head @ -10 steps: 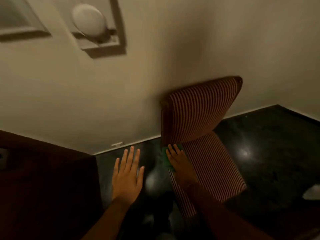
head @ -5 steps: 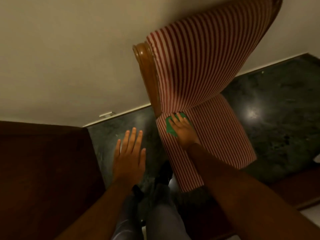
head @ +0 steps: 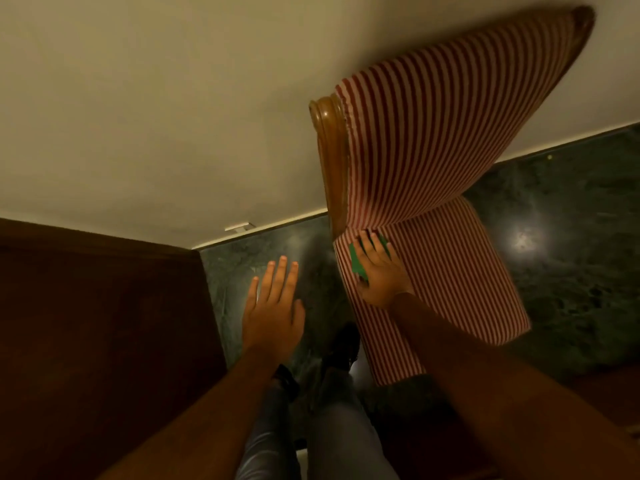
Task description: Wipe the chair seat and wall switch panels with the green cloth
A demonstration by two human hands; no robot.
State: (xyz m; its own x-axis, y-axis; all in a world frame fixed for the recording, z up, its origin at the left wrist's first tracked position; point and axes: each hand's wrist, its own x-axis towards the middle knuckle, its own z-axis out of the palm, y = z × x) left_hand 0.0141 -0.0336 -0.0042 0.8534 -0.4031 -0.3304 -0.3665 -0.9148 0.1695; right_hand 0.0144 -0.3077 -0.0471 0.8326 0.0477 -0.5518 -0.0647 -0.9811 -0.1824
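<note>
A chair with red-and-white striped upholstery stands against the wall; its seat (head: 460, 271) slopes toward me and its padded back (head: 433, 133) rises above, edged by a wooden frame (head: 330, 161). My right hand (head: 379, 271) lies flat on the back left corner of the seat, pressing the green cloth (head: 356, 263), which shows only at the hand's left edge and between the fingers. My left hand (head: 273, 306) hovers open, fingers spread, over the floor to the left of the chair. No wall switch panel is in view.
Dark wooden furniture (head: 97, 323) fills the left side. Glossy dark green floor (head: 561, 265) runs around the chair and meets the cream wall (head: 156, 116). My legs (head: 311, 420) and a dark shoe (head: 343, 344) are below, close to the seat's front edge.
The view has dropped and closed in on the chair; the wall fittings seen a second ago are out of frame. My right hand stays on the cloth at the seat's back corner.
</note>
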